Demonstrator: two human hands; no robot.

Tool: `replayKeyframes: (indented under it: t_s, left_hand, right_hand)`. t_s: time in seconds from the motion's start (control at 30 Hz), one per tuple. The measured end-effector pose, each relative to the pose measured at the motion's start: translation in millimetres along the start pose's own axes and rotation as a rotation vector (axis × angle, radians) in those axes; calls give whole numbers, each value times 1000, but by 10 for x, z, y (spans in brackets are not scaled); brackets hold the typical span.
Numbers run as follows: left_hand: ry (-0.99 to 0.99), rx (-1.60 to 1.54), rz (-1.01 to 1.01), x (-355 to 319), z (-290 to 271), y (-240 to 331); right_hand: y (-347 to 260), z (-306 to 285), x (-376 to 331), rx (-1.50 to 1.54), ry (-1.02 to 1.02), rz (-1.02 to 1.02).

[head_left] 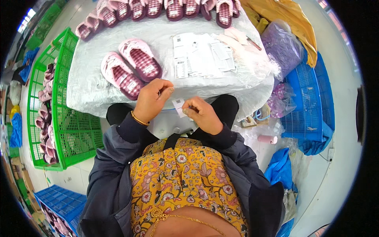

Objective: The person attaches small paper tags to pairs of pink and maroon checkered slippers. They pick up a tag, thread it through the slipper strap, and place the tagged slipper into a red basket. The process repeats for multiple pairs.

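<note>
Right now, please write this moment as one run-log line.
left hand: nothing visible held; right hand: pinching white tag; slipper pair: on covered table, near left hand

The right hand (203, 115) pinches a small label (178, 105) — pink slippers (139, 63) lie on the table (89, 85).

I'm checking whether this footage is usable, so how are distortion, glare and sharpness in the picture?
Head view: fisheye distortion bows the green crate and blue basket; head view: bright highlights streak the crinkled table cover; head view: the leftmost back-row slippers look softer than the nearer pair; head view: print on the label in the right hand is too small to read clearly.
</note>
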State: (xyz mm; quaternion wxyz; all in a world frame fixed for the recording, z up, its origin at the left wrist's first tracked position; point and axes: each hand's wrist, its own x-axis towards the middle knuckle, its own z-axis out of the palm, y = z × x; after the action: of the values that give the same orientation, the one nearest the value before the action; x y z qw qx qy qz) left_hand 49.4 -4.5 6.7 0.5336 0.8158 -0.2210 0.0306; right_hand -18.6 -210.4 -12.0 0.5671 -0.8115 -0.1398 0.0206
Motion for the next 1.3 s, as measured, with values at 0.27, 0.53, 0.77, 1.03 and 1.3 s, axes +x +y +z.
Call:
replayKeyframes:
  t_s: [0.27, 0.53, 0.77, 1.03, 1.3]
  left_hand:
    - [-66, 259, 218, 879, 323, 33]
    - [-118, 579, 101, 1729, 605, -441]
    - [-328, 800, 150, 2184, 713, -776]
    - [-285, 710, 143, 2218, 717, -621]
    - [-148, 632, 388, 2262, 665, -741]
  right_hand:
    - [120, -134, -113, 138, -61, 97]
    - [290, -336, -235, 199, -15, 179]
    - [388, -388, -215, 193, -5, 166]
    - [446, -423, -240, 249, 22, 167]
    - [426, -473, -298, 239, 28, 200]
